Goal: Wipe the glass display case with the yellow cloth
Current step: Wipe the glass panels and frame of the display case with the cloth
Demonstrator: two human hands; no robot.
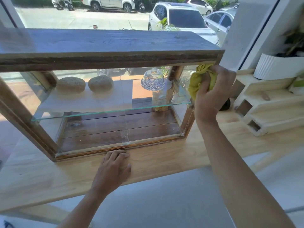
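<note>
A wood-framed glass display case (pixel 105 60) stands on a light wooden counter (pixel 164 155). My right hand (pixel 212 91) grips a bunched yellow cloth (pixel 196 79) and presses it against the case's upper right corner, on the right end glass. My left hand (pixel 113 168) lies flat on the counter, fingertips touching the case's bottom front rail. Inside, on a glass shelf (pixel 115 111), sit two round loaves (pixel 70 84) and a cut-glass dome (pixel 153 79).
A white ribbed planter (pixel 276 66) rests on a pale wooden stepped stand (pixel 266 106) right of the case. A white window frame (pixel 238 30) rises just behind my right hand. Parked cars show through the window. The floor lies below the counter's front edge.
</note>
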